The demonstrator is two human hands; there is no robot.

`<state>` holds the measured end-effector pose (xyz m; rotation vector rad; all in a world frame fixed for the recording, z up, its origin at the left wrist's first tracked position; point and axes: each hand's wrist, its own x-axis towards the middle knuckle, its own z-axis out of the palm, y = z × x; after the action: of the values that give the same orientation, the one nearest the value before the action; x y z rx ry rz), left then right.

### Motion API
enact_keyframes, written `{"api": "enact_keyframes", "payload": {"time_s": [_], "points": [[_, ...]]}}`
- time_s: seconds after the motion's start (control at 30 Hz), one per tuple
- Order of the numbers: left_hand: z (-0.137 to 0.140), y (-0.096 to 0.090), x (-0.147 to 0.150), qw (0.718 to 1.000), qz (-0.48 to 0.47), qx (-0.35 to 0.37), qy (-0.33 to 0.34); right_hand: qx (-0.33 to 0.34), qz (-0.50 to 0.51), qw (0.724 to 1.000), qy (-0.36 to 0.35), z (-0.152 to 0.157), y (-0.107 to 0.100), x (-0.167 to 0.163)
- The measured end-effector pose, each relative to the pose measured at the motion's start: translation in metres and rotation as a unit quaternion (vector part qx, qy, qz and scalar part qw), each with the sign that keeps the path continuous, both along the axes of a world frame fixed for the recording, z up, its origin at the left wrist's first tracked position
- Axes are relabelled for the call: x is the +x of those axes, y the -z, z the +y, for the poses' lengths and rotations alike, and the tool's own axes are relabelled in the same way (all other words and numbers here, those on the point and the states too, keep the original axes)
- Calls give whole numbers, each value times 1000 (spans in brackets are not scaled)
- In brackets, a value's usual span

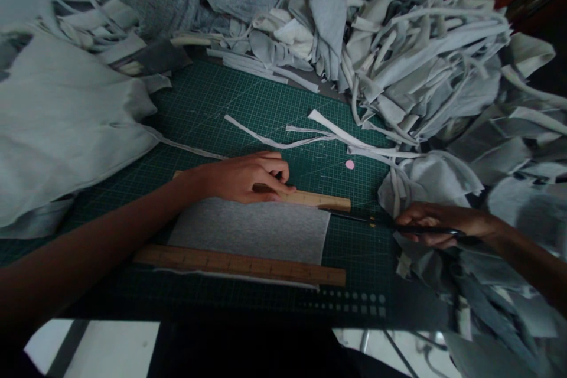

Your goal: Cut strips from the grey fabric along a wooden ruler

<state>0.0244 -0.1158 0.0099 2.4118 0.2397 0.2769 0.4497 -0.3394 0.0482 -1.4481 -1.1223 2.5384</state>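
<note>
The grey cloth (257, 224) in front of you is a flat, finely flecked, four-sided piece with a straight right-hand edge. It lies on the green mat (195, 106), near the middle of the surface's (427, 310) near edge. Its long axis runs left to right, roughly along that edge, dipping slightly towards the right.

The upper ruler (316, 197) lies along the cloth's far side, and the lower ruler (239, 264) crosses its near side, almost parallel. Both are wooden.

Your left grip (257, 177) rests on the upper ruler with fingers half curled; you cannot tell from here whether it is closed on anything. Your right grip (427, 224), towards the right edge of the surface, is closed round the dark handles of the scissors (372, 221). These point left, long axis nearly level, their tip at the cloth's far right corner beside the upper ruler.

Beyond, pale strips (349, 133) lie across the mat, and heaped scraps (328, 23) line the far edge of the surface.
</note>
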Motion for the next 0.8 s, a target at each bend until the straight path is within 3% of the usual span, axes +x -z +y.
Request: {"api": "enact_keyframes", "payload": {"time_s": [0.1, 0.17, 0.23, 0.53, 0.8], "points": [[4, -8, 5, 997, 13, -24, 72, -9, 4, 998, 59, 0, -3, -2], [10, -13, 10, 990, 25, -27, 138, -17, 5, 998, 62, 2, -5, -4], [15, -16, 13, 987, 29, -22, 159, -14, 16, 998, 61, 6, -5, -7], [13, -20, 13, 987, 29, -22, 154, -12, 51, 997, 54, 13, 2, -14], [13, -19, 13, 987, 21, -15, 157, 6, 3, 998, 58, 11, 6, -10]]}}
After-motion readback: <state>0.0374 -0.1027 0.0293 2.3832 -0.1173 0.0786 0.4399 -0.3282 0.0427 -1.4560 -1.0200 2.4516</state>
